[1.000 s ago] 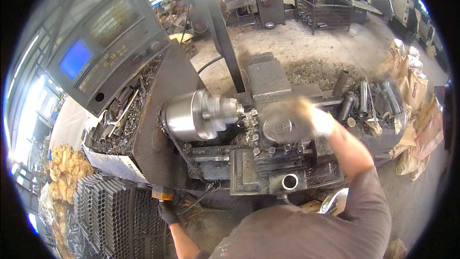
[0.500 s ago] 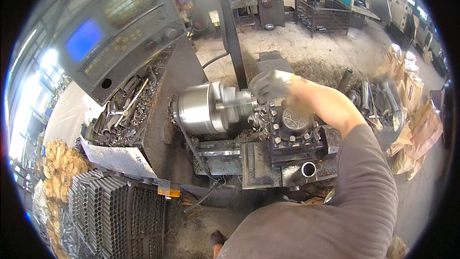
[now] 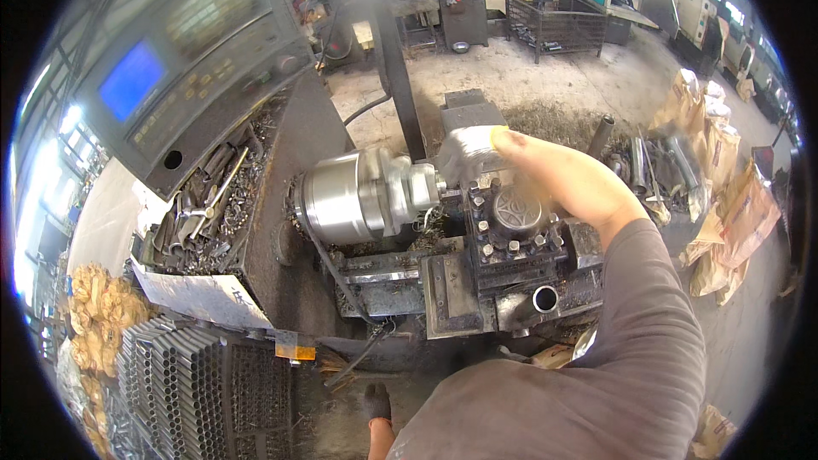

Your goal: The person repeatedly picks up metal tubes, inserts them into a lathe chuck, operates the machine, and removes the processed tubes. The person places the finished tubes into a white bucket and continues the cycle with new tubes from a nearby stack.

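Observation:
My right hand (image 3: pixel 470 153), in a pale work glove, is smeared by motion above the tool post (image 3: pixel 517 207) of a lathe. It is close to the end of the shiny workpiece (image 3: pixel 423 186) in the chuck (image 3: pixel 345 198); whether it touches or holds anything is not clear. The chuck jaws look blurred, as if spinning. Curled metal chips hang below the workpiece. Low down, my left hand (image 3: pixel 377 402) wears a dark glove and hangs near the lathe's front, away from the work. Its fingers are too small and dark to read.
A control panel with a blue screen (image 3: pixel 132 81) stands at the left, above a chip-filled tray holding a T-handled wrench (image 3: pixel 204 212). Stacked tubes (image 3: pixel 166 388) sit lower left. One tube (image 3: pixel 545 298) lies beside the tool post. Paper sacks (image 3: pixel 740 221) stand right.
The view has shifted, so the lathe sits slightly further left. My left hand has come further into view and higher. My right hand stays over the tool post area, more blurred.

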Available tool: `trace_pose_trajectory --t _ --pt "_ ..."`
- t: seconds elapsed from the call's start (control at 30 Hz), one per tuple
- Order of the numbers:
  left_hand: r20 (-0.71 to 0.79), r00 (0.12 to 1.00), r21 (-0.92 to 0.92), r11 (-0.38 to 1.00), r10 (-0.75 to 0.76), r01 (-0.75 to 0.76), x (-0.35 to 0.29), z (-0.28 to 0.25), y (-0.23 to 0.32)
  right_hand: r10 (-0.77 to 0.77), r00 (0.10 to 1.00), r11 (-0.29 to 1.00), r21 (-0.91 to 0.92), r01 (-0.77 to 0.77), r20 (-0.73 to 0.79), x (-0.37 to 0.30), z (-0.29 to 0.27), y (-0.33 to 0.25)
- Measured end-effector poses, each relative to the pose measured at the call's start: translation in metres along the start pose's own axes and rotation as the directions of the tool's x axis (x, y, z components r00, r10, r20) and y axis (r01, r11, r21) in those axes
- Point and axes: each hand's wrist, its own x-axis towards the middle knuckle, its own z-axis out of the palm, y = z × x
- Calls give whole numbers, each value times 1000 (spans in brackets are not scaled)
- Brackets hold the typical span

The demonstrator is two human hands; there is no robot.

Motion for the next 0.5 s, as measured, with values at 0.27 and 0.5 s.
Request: trace_pose_trajectory --t 0.27,0.5 --pt "-160 917 -270 878 365 -396 -5 -73 218 92 975 750 -631 -201 -201 63 -8 109" --pt "-185 867 -166 855 463 -492 -61 -124 286 18 201 643 -142 -752 -979 -51 -159 199"
